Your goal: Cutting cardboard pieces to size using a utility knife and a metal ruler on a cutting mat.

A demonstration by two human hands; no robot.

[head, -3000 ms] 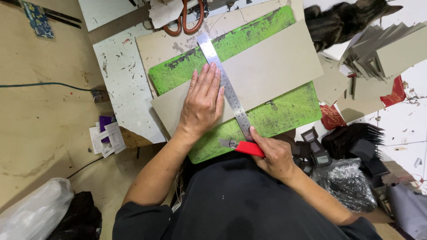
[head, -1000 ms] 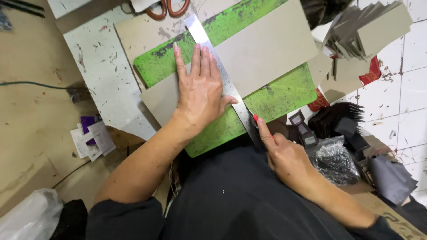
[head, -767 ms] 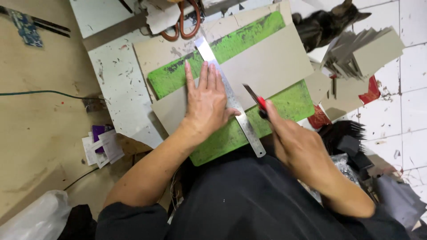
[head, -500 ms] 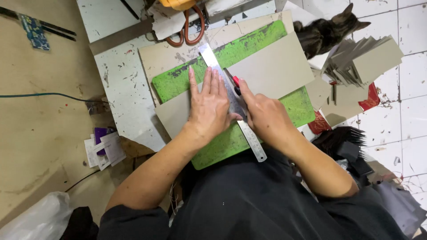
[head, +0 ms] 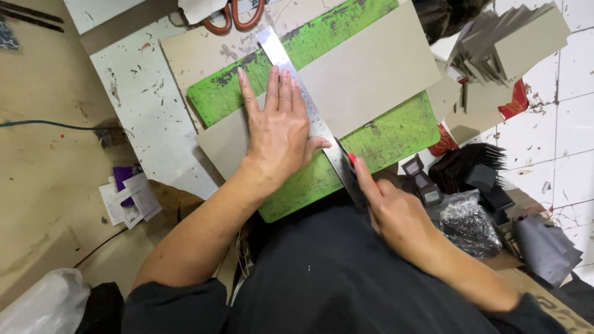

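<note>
Grey card (head: pixel 371 74) under left hand (head: pixel 278 133)

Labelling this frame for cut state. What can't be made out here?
- Head view: cutter blade tip, hidden by the right hand.
- Metal ruler near end, lost against the dark shirt.
- Scissors blades, cut off by the top edge.
- Any cut line in the grey card, too fine.

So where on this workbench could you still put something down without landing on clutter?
Bare tan surface lies left of the speckled white board, above the paper scraps. The white tiles far right are partly free. Crowded: the green cutting mat under both hands, and the black pieces beside it.
</note>
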